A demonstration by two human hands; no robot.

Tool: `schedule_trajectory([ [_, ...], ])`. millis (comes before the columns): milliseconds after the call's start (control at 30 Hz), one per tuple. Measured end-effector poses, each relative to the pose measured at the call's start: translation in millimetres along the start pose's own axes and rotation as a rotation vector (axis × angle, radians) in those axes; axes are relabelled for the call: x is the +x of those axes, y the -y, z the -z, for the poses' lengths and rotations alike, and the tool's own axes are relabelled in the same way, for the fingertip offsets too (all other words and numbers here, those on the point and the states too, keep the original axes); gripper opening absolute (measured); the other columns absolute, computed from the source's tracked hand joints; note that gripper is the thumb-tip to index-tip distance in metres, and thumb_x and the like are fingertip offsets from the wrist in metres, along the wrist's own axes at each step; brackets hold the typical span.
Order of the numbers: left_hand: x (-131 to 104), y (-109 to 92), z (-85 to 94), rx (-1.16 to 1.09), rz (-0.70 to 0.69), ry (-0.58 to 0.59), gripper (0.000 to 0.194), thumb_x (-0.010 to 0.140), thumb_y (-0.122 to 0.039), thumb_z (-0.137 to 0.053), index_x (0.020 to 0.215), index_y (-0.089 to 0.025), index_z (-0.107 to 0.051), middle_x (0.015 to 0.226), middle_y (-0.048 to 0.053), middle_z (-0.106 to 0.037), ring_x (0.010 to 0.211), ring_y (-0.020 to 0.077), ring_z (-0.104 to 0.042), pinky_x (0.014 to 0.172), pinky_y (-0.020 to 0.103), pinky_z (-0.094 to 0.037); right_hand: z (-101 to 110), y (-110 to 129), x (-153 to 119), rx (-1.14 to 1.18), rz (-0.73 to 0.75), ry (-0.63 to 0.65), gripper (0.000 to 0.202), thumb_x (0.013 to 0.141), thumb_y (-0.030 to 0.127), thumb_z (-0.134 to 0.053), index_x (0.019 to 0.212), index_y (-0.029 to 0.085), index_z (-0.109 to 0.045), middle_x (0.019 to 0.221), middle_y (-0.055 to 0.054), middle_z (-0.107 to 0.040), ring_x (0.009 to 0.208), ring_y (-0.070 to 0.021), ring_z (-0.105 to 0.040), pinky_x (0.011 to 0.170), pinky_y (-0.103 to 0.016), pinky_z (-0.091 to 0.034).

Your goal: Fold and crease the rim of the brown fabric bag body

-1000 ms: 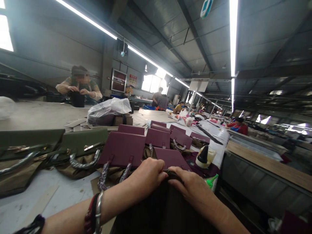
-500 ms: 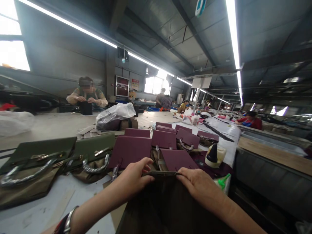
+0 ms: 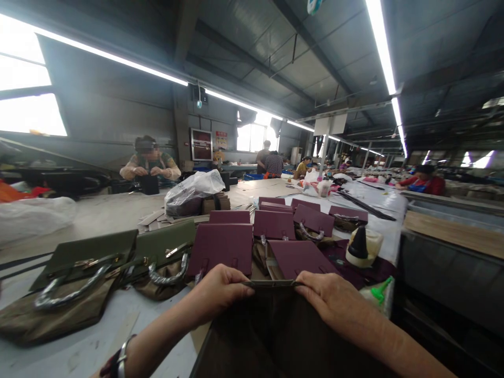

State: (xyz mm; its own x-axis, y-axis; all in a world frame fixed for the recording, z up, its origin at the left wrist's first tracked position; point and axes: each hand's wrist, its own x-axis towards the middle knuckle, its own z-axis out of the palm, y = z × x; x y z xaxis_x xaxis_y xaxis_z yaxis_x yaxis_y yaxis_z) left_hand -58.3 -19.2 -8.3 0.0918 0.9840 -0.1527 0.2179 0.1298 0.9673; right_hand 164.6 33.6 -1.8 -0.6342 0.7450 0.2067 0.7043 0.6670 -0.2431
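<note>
Both my hands grip the top edge of a dark olive-brown fabric piece, which looks like a bag body or lining and hangs down in front of me. My left hand pinches the edge's left end between thumb and fingers. At the right end, my right hand holds the same edge, which is stretched level between them. Just beyond stands a purple bag flap with a fabric body behind my hands. Another purple bag is beside it, close to my left hand.
Green bags with wrapped handles lie to the left. At the right are a cream glue pot with a black cone and a green-nozzled bottle. A plastic-covered bundle is farther back. A co-worker sits across the table.
My left fingers, loose and partly lifted before, have closed on the fabric edge. My right hand keeps its grip. The whole view has shifted slightly, with things appearing farther right.
</note>
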Motion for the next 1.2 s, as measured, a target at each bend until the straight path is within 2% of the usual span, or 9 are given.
schedule_trajectory([
  [167, 4.7, -0.8, 2.8, 0.048, 0.005, 0.030, 0.025, 0.058, -0.033, -0.062, 0.061, -0.009, -0.063, 0.043, -0.005, -0.043, 0.041, 0.0065, -0.032, 0.044, 0.021, -0.025, -1.5, -7.4, 2.7, 0.073, 0.037, 0.014, 0.022, 0.085, 0.027, -0.039, 0.070, 0.022, -0.053, 0.069, -0.001, -0.063, 0.068, -0.0165, -0.060, 0.064, -0.024, -0.039],
  [433, 16.0, 1.1, 11.9, 0.002, 0.043, 0.092, 0.025, 0.058, -0.032, -0.065, 0.066, -0.008, -0.066, 0.052, 0.001, -0.056, 0.048, 0.0106, -0.047, 0.051, 0.023, -0.036, -0.7, -10.8, 4.3, 0.131, 0.077, 0.030, 0.022, 0.086, 0.027, -0.038, 0.068, 0.021, -0.051, 0.066, 0.000, -0.060, 0.064, -0.0147, -0.058, 0.061, -0.022, -0.038],
  [633, 22.1, -5.8, 8.6, -0.033, 0.057, 0.088, 0.026, 0.054, -0.031, -0.067, 0.065, -0.008, -0.067, 0.049, 0.000, -0.057, 0.045, 0.0095, -0.045, 0.049, 0.022, -0.034, -5.0, -20.6, 6.3, 0.118, 0.067, -0.005, 0.023, 0.086, 0.028, -0.039, 0.071, 0.021, -0.055, 0.068, 0.000, -0.062, 0.065, -0.0147, -0.059, 0.061, -0.023, -0.041],
  [733, 25.3, -10.2, 2.7, -0.027, 0.040, 0.084, 0.024, 0.052, -0.030, -0.067, 0.062, -0.008, -0.067, 0.047, -0.001, -0.056, 0.043, 0.0089, -0.043, 0.047, 0.022, -0.032, -8.5, -27.4, 2.5, 0.044, 0.029, -0.109, 0.017, 0.083, 0.032, -0.048, 0.093, 0.022, -0.058, 0.084, -0.002, -0.066, 0.077, -0.0175, -0.061, 0.069, -0.026, -0.045],
  [833, 26.5, -11.2, -1.1, -0.013, 0.019, 0.067, 0.024, 0.052, -0.030, -0.067, 0.060, -0.008, -0.066, 0.044, -0.002, -0.052, 0.041, 0.0081, -0.040, 0.045, 0.022, -0.030, -7.9, -26.7, -1.9, -0.110, 0.175, -0.319, 0.032, 0.079, 0.028, -0.056, 0.110, 0.018, -0.052, 0.096, -0.006, -0.064, 0.088, -0.0201, -0.058, 0.076, -0.031, -0.047],
  [967, 24.1, -8.4, -2.5, 0.011, -0.003, 0.041, 0.024, 0.052, -0.031, -0.065, 0.059, -0.008, -0.064, 0.042, -0.004, -0.047, 0.040, 0.0073, -0.036, 0.045, 0.022, -0.027, -4.3, -13.3, -2.7, -0.281, 0.454, -0.511, 0.024, 0.085, 0.016, -0.045, 0.106, 0.018, -0.055, 0.094, -0.008, -0.062, 0.089, -0.0185, -0.055, 0.076, -0.031, -0.048],
  [1067, 20.6, -7.7, -3.6, 0.030, -0.014, 0.024, 0.024, 0.052, -0.032, -0.065, 0.056, -0.009, -0.062, 0.041, -0.005, -0.044, 0.040, 0.0069, -0.034, 0.044, 0.022, -0.026, -6.7, -2.4, -1.1, -0.301, 0.510, -0.562, 0.022, 0.087, 0.016, -0.041, 0.101, 0.017, -0.058, 0.091, -0.008, -0.061, 0.087, -0.0173, -0.054, 0.074, -0.029, -0.048],
  [1200, 17.4, -8.5, -4.8, 0.046, -0.026, 0.006, 0.024, 0.051, -0.033, -0.064, 0.054, -0.010, -0.061, 0.041, -0.005, -0.043, 0.040, 0.0071, -0.033, 0.044, 0.022, -0.026, -14.6, 5.5, -0.6, -0.283, 0.501, -0.574, 0.020, 0.087, 0.015, -0.041, 0.095, 0.016, -0.059, 0.085, -0.006, -0.061, 0.085, -0.0186, -0.052, 0.075, -0.032, -0.045],
])
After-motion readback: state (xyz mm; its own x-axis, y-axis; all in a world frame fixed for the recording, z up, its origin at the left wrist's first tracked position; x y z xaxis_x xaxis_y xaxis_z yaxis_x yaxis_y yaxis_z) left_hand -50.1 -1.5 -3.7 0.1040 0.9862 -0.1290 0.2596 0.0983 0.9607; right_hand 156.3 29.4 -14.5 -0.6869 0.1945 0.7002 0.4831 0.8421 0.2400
